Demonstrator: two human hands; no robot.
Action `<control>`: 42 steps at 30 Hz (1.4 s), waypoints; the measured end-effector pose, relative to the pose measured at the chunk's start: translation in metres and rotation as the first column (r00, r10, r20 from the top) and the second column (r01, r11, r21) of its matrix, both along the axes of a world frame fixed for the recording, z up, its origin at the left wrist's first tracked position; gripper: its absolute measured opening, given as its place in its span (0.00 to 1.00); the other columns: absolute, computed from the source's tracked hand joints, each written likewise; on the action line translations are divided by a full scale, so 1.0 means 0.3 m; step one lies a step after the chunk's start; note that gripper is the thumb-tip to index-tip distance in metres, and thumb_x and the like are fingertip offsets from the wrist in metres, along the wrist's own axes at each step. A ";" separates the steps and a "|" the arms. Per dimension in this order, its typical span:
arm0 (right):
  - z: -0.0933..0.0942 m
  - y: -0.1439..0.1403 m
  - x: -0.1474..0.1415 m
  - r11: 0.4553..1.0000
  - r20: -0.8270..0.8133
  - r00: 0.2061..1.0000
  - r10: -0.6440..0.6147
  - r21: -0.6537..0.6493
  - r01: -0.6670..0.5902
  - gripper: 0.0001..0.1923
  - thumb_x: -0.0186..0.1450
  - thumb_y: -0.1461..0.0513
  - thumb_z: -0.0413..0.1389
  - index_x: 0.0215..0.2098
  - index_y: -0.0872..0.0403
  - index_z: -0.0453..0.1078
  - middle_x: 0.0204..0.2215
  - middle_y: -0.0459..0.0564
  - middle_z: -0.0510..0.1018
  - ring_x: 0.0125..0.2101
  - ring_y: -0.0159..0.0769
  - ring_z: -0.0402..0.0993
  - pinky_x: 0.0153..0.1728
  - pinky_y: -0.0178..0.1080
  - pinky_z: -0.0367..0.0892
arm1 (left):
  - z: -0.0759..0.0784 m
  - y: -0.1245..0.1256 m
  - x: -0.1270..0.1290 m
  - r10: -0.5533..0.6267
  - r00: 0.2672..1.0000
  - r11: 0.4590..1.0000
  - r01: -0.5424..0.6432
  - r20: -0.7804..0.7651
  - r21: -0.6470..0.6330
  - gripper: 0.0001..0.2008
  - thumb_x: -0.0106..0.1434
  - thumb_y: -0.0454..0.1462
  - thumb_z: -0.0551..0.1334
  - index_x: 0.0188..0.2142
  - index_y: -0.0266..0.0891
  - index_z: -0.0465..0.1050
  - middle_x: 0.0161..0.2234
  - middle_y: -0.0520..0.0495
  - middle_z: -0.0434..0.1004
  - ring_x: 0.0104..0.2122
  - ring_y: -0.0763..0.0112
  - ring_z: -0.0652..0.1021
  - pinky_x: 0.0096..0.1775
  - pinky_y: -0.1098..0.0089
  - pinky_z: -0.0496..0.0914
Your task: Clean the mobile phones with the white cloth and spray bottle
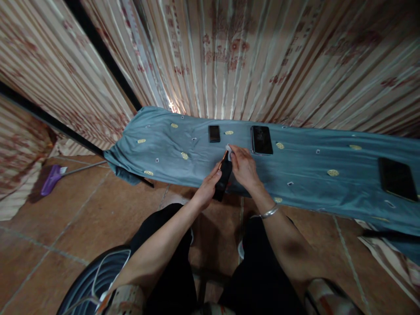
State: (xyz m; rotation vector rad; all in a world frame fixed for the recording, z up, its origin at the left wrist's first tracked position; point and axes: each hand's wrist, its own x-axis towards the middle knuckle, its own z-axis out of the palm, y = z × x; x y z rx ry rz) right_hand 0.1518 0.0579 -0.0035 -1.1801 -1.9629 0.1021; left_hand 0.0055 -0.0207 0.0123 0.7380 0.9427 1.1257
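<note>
My left hand (207, 189) is closed around a black phone (223, 181) with an orange-gold edge, held tilted over the near edge of the cloth-covered board. At the phone's far end, my right hand (243, 166) pinches a small white cloth or tissue (229, 151) against it. The right fingertips partly hide the white piece. Just beyond the hands, a small dark rectangular device (214, 134) lies flat on the cloth. Another black phone (262, 140) lies to the right of it, close to my right hand.
A blue-green patterned cloth (302, 166) covers the long narrow board. A dark tablet-like device (397, 178) lies on its right part. Striped curtains (223, 57) hang behind. A purple broom (51, 179) is on the tiled floor at left, and a black coiled object (85, 280) with a white cable sits lower left.
</note>
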 end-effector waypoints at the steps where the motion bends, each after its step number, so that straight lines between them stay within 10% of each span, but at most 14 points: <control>1: -0.002 0.002 0.002 1.000 -0.003 1.000 -0.006 -0.004 0.006 0.20 0.74 0.62 0.42 0.56 0.58 0.70 0.52 0.61 0.79 0.50 0.48 0.74 0.54 0.52 0.69 | -0.003 0.001 -0.001 -0.005 1.000 1.000 0.005 0.005 0.002 0.28 0.63 0.47 0.66 0.62 0.52 0.70 0.62 0.47 0.72 0.48 0.55 0.81 0.48 0.57 0.77; 22: -0.016 0.029 0.061 0.940 -0.138 0.981 -0.134 -0.331 0.082 0.15 0.69 0.59 0.49 0.46 0.51 0.76 0.36 0.52 0.82 0.39 0.46 0.77 0.40 0.42 0.68 | 0.051 0.003 -0.023 -0.067 0.987 0.996 0.076 0.148 -0.055 0.32 0.68 0.44 0.61 0.69 0.44 0.57 0.52 0.37 0.80 0.37 0.58 0.85 0.35 0.65 0.80; 33: -0.047 0.047 0.024 0.747 -0.784 0.563 -0.261 -0.533 -0.397 0.17 0.54 0.46 0.62 0.28 0.51 0.75 0.22 0.41 0.76 0.24 0.32 0.68 0.26 0.34 0.61 | 0.071 0.010 -0.024 -0.007 0.955 0.991 0.046 0.295 -0.126 0.30 0.70 0.41 0.58 0.69 0.45 0.55 0.45 0.36 0.83 0.37 0.55 0.85 0.40 0.58 0.80; 42: -0.048 0.037 0.013 0.708 -0.777 0.557 -0.294 -0.569 -0.420 0.14 0.53 0.49 0.64 0.26 0.50 0.75 0.21 0.42 0.77 0.24 0.33 0.70 0.26 0.35 0.61 | 0.075 0.019 -0.025 0.109 0.956 0.986 -0.071 0.271 -0.150 0.27 0.69 0.35 0.58 0.66 0.50 0.62 0.49 0.46 0.82 0.37 0.67 0.84 0.50 0.53 0.78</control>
